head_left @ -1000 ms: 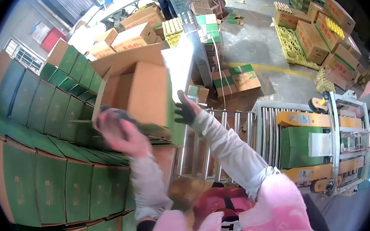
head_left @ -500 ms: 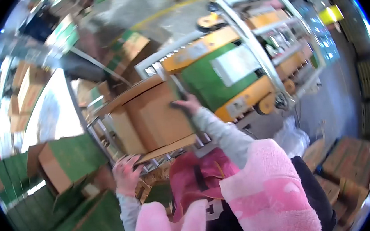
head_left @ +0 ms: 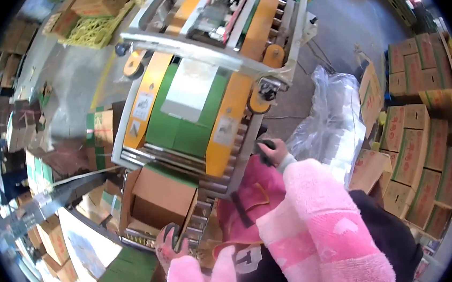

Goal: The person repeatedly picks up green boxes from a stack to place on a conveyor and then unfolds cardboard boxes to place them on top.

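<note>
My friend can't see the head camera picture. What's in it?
A person's left hand is beside an open brown cardboard box on silver metal rollers; the right hand is farther right. Ahead, a green cardboard box sits between two orange machine rails.

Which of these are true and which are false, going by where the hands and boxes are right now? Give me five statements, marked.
1. The open carton sits on rollers. True.
2. The right hand is inside the open carton. False: it is outside, away from it.
3. The left hand is close to the open carton. True.
4. The box between the orange rails is red. False: it is green.
5. Clear plastic lies beside the machine. True.
</note>
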### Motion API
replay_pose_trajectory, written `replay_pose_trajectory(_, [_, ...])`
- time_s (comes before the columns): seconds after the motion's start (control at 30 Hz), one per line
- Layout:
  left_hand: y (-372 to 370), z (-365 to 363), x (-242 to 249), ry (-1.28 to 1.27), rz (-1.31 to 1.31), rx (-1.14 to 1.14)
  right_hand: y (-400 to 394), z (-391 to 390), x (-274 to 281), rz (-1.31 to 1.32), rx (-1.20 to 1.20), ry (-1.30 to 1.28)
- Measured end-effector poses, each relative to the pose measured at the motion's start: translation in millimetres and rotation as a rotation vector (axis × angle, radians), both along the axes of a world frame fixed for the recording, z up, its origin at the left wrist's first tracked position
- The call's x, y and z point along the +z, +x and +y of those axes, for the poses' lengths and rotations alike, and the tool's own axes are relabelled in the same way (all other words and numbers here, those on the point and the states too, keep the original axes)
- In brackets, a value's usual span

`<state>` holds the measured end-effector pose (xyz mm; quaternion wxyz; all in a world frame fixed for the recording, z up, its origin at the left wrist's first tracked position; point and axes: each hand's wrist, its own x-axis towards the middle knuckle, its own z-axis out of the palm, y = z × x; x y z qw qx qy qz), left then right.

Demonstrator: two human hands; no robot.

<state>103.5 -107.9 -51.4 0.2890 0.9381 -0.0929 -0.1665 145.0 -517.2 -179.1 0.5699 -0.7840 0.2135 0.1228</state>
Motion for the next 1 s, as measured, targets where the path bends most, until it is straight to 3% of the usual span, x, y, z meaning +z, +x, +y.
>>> replay_pose_trajectory(0.07, [34.2,-37.9,12.8,-0.160,-0.060,0.174,7.5,-28.8,44.4,-0.199,-0.122,-0.132])
replay_pose_trajectory(0.13, [64.9,-84.9,27.0,-0.225,0.056,0.147,73.3,-65.3,94.2,-0.907,-0.231,-0.565])
replay_pose_trajectory(0.17, [67.2,-100.8,16.6,-0.190,0.055,0.095,107.8,-83.8,120.6,-0.694,-0.266,-0.532])
replay_pose_trajectory(0.2, [70.5,-118.3,7.7,-0.186,0.172,0.044,152.9,-111.4,115.5,-0.717,-0.202,-0.724])
replay_pose_trajectory(0.23, [66.8,-137.7,-8.6,-0.171,0.030,-0.036,195.7,-121.8,121.3,-0.532,-0.101,-0.944])
replay_pose_trajectory(0.27, [70.1,-152.6,-26.4,-0.233,0.037,-0.156,243.9,-150.4,81.3,-0.344,0.051,-1.120])
replay_pose_trajectory(0.3, [69.0,-170.1,-29.3,-0.166,0.009,-0.210,281.8,-146.9,75.3,0.002,0.167,-1.239])
replay_pose_trajectory(0.33, [64.6,-175.8,-47.7,-0.200,-0.017,-0.287,312.0,-142.9,64.6,0.154,0.222,-1.245])
replay_pose_trajectory(0.37, [70.9,-188.0,-39.9,-0.184,0.021,-0.274,340.8,-150.8,30.1,0.152,0.233,-1.223])
replay_pose_trajectory(0.4, [75.6,-198.1,-27.7,-0.168,0.065,-0.263,350.7,-147.6,32.5,0.200,0.249,-1.209])
replay_pose_trajectory(0.53, [76.6,-195.0,-46.6,-0.230,0.046,-0.013,372.3,-146.2,-16.0,0.196,0.128,-1.213])
replay_pose_trajectory(0.6, [85.4,-194.2,-54.6,-0.261,0.130,0.013,374.4,-145.3,-25.9,0.064,-0.045,-1.205])
replay_pose_trajectory(0.67, [85.3,-194.3,-66.2,-0.248,0.121,0.021,384.8,-151.0,-42.1,0.080,-0.074,-1.192])
replay_pose_trajectory(0.83, [94.3,-206.7,-73.4,-0.262,0.173,-0.015,375.7,-145.1,-16.0,0.096,-0.044,-1.116])
replay_pose_trajectory(1.0, [88.2,-200.3,-65.0,-0.262,0.179,0.060,390.5,-160.1,-20.0,0.114,-0.238,-1.065])
